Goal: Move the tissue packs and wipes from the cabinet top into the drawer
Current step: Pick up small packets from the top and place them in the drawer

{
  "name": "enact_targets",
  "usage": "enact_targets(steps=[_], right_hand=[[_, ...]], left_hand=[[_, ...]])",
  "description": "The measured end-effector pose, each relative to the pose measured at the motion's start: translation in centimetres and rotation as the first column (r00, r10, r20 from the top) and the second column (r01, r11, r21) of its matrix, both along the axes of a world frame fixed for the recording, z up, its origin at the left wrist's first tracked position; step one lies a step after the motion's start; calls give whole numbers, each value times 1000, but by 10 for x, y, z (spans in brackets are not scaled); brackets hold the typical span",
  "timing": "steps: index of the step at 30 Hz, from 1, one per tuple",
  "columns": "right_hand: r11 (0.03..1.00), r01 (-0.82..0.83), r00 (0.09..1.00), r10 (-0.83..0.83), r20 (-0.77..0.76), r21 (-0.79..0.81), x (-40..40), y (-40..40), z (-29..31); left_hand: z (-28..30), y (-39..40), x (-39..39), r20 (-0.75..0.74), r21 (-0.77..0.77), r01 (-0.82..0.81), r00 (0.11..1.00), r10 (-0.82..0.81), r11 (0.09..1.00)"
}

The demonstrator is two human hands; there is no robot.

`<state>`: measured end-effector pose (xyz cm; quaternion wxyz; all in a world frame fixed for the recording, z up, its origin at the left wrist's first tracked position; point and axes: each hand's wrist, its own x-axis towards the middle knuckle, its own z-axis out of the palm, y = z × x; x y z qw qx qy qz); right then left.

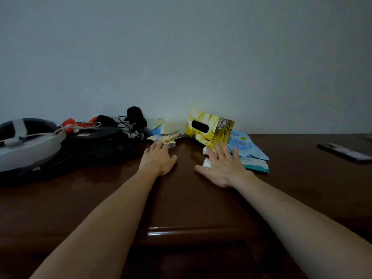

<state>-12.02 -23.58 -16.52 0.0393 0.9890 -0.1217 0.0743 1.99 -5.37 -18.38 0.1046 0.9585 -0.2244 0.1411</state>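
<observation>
Both hands are out flat on the cabinet top right now, nothing actually picked up. The left hand has its fingers stretched forward so the tips touch a small flat pack with a pale yellowish wrapper; no curl round it that I can see. The right hand is spread wide, palm down, fingers fanned over a couple of little white tissue packs, which poke out by the thumb side. Whether it's pressing on them or just hovering, can't tell.

So this looks like the reaching and gathering step, right at the start of the job. Next move, I'd guess: close the fingers on the small packs or rake them toward the front edge, then get the drawer open. From here it looks shut, with just its rounded glossy lip showing, so one hand probably has to free up for that.

Just past the right fingertips is a yellow flower-print tissue box, tipped over at an angle with its dark oval slot facing us. Beside it lie soft blue wipes packs, crinkly plastic that looks floppy and slippery. The wood is dark, polished and reflective, so things should slide easily.

Off to the left is a headset and a tangle of black cables.
</observation>
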Motion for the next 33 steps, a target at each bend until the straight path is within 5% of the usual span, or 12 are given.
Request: enact_targets(steps=[5,16,20,28,33], right_hand=[[997,26,1000,-25,-17,69,32,-11,-6],[994,27,998,-21,64,-104,22,-3,-4],[998,22,992,-15,124,-59,17,-1,-6],[998,32,990,-38,136,50,15,2,-6],[998,32,989,-39,141,52,16,2,-7]], left_hand=[[-2,-9,32,-33,19,-14,999,15,1000],[2,-9,32,129,174,-87,990,64,981],[3,-5,27,-49,52,-27,998,29,998],[6,0,16,239,0,-36,970,35,999],[0,1,36,-73,-129,-100,993,91,987]])
